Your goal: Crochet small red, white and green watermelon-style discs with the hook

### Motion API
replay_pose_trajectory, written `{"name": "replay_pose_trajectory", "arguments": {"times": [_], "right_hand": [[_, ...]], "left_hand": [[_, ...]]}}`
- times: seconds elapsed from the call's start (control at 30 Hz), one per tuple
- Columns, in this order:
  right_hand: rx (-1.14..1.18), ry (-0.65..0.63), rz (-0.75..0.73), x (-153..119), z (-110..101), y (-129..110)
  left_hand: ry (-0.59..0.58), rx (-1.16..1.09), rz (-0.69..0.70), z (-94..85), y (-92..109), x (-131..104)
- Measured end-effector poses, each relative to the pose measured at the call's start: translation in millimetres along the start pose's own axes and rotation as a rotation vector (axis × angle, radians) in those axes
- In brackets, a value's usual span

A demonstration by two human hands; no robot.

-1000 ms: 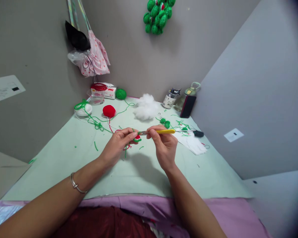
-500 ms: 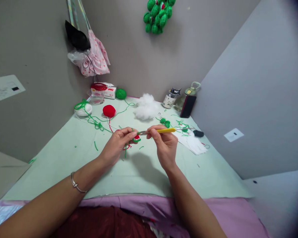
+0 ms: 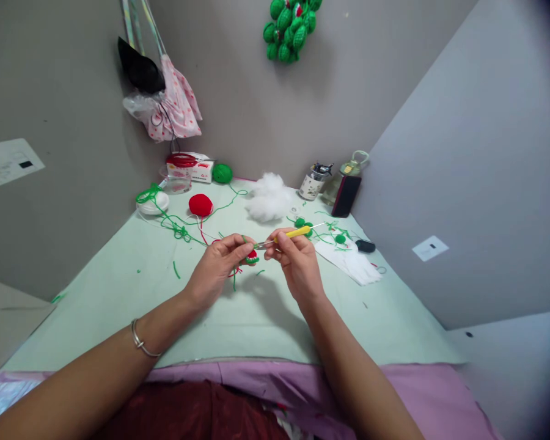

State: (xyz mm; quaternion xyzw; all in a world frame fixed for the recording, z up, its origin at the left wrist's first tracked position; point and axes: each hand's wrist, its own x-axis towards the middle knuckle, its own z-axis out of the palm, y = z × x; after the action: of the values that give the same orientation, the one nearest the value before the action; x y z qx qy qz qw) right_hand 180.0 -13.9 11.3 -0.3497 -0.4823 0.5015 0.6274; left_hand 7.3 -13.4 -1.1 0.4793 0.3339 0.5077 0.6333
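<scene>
Left hand (image 3: 220, 264) pinched, thumb against fingers, gripping a small red, white and green crocheted piece (image 3: 252, 258) at its edge. Right hand (image 3: 299, 261) curled, fingertips closed around the yellow handle (image 3: 297, 233) of a slim tool, one thin metal end pointing up and away to the right. Silvery metal between the hands meets the left fingertips — too small to make out exactly. Piece sits just above the pale green tabletop (image 3: 165, 333), near its middle, with green yarn hanging below.

Beyond the left hand: red yarn ball (image 3: 200, 205), white yarn ball (image 3: 159, 204) with green strands over it. White stuffing (image 3: 269, 200) farther back, centre. Right side — white cloth (image 3: 352, 265) with green snippets, dark phone (image 3: 346, 197) leaning upright.
</scene>
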Motion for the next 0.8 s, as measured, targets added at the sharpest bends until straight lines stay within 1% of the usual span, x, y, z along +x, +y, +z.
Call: {"name": "replay_pose_trajectory", "arguments": {"times": [0.13, 0.23, 0.4, 0.57, 0.7, 0.8], "right_hand": [[0.137, -0.066, 0.215, 5.4, -1.7, 3.6], [0.176, -0.103, 0.288, 7.0, -2.0, 6.4], [0.201, -0.133, 0.307, 6.7, -1.9, 8.4], [0.190, -0.150, 0.270, 6.1, -2.2, 7.3], [0.215, -0.115, 0.262, 4.4, 0.0, 5.2], [0.162, -0.091, 0.202, 1.0, 3.6, 4.6]], "left_hand": [[0.071, 0.054, 0.118, 3.1, -0.4, -3.1], [0.111, 0.085, 0.164, 3.7, -0.8, -4.3], [0.146, 0.100, 0.192, 5.8, -1.1, -5.4], [0.139, 0.092, 0.184, 9.1, -2.0, -7.0], [0.116, 0.071, 0.162, 7.4, -3.7, -4.6], [0.109, 0.006, 0.138, 6.3, -3.3, -1.8]]}}
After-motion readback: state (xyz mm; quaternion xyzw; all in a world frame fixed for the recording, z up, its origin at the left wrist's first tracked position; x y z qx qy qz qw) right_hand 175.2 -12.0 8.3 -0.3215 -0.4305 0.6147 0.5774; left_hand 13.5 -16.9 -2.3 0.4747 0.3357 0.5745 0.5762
